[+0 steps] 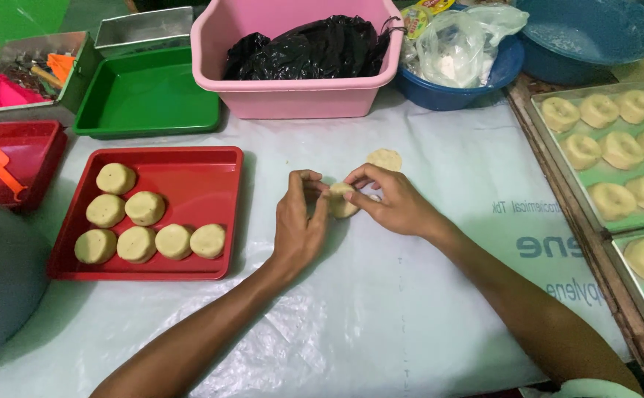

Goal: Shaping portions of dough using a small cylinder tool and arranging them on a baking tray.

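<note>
On the plastic-covered table point(410, 309), left hand point(298, 228) and right hand point(392, 203) pinched shut around soft, easily dented dough piece point(340, 200), best held lightly by its edges.

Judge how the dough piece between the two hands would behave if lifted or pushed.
The dough piece probably deforms easily: fingers of both hands pinch its edges. Likely light, since fingertips alone carry it. Its flattish round shape, like the pieces on the red tray, suggests it would rest, not roll.

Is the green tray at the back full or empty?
Empty: the green tray shows only its bare green bottom, no dough pieces inside.
</note>
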